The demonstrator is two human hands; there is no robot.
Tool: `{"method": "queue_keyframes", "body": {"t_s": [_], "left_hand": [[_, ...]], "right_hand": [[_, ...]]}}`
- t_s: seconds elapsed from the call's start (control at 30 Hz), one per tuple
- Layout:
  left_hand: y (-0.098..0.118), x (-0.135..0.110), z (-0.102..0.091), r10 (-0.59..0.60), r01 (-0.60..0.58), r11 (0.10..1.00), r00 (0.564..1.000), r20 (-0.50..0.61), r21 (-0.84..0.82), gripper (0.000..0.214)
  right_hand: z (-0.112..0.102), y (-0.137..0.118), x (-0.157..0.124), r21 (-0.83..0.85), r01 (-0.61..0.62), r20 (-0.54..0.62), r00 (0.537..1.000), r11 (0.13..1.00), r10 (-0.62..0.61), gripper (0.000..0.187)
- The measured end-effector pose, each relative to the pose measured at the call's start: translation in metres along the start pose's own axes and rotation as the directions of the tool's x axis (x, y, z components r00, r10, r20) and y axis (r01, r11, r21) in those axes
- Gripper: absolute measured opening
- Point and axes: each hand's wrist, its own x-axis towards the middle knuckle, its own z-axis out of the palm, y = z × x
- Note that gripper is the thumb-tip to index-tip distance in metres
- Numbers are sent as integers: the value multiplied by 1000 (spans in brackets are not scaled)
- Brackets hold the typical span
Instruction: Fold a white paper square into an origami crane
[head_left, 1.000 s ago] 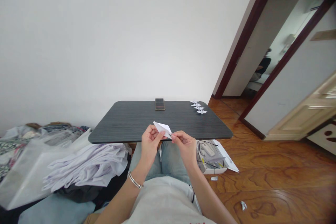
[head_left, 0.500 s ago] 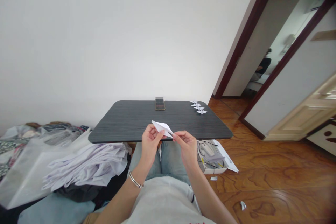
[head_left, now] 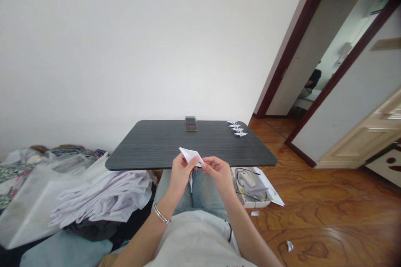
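There were four little paper birds (head_left: 241, 134), one folded paper (head_left: 188, 154), one left hand (head_left: 179, 174), one right hand (head_left: 221, 174), one dark table (head_left: 150, 146), one white box (head_left: 257, 205) and two paper scraps (head_left: 290, 246) on the floor (head_left: 313, 212).

Left hand (head_left: 180, 174), right hand (head_left: 220, 173) pinch folded paper (head_left: 189, 154); paper cranes (head_left: 240, 134) on dark table (head_left: 150, 142).

A single head-worn camera is looking forward and down over the wearer's jeans (head_left: 204, 192), facing a black wood-grain tabletop (head_left: 150, 142) close by and a white wall (head_left: 156, 41) beyond, catching heaped clothes (head_left: 106, 196) near left and a wooden doorframe (head_left: 290, 50) far right.
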Motion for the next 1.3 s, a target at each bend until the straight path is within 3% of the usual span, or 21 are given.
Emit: {"method": "queue_keyframes", "body": {"t_s": [0.37,0.57,0.77,1.07,1.3], "left_hand": [[2,-1,2,44,-44,999,999,10,-28,21],[2,-1,1,56,-54,997,998,32,-54,22],[2,-1,1,96,-95,995,995,22,-35,21],[2,-3,1,93,-92,996,993,73,-23,17],[1,-2,-1,88,-88,996,992,93,-9,16]], "right_hand": [[1,3,1,-69,60,-29,998,996,-62,12],[2,4,1,-96,175,-126,974,980,-186,9],[0,7,0,-163,204,-105,969,965,-222,7],[-1,6,0,-102,298,-69,950,949,-306,3],[-1,8,1,-118,305,-46,949,945,-312,3]]}}
